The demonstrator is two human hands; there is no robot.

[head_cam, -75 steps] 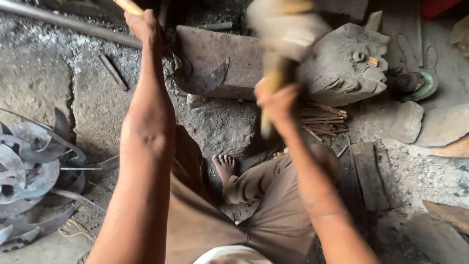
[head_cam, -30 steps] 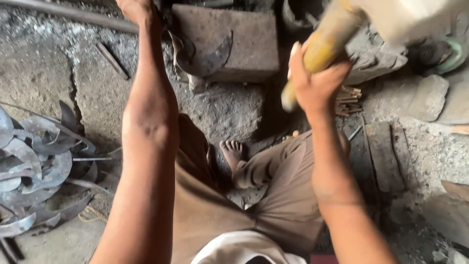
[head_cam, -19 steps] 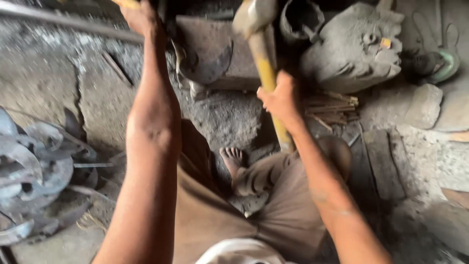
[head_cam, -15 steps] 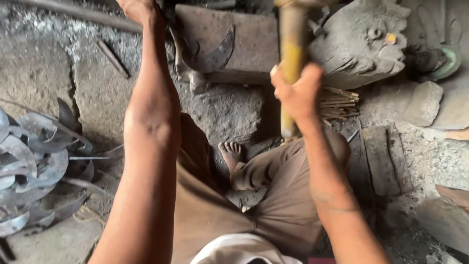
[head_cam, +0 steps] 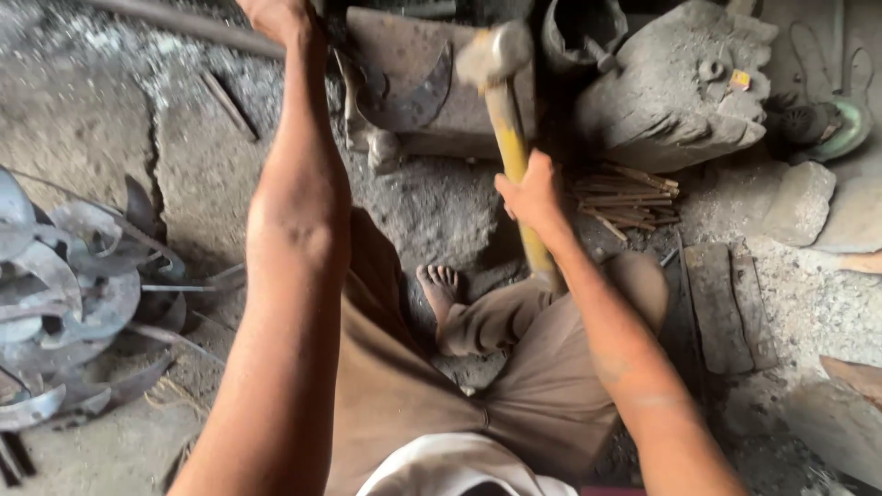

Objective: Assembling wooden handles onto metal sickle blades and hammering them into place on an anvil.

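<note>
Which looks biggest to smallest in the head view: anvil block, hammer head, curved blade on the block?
1. Anvil block, largest.
2. Curved blade, lying on the block.
3. Hammer head, smallest, though it may sit nearer the camera, so it may look bigger than it is.

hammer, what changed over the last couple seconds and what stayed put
The right hand swung the yellow-handled hammer from raised, head out of frame, down to the curved blade on the anvil block. The left hand kept its place at the top edge; the pile of blades stayed put.
</note>
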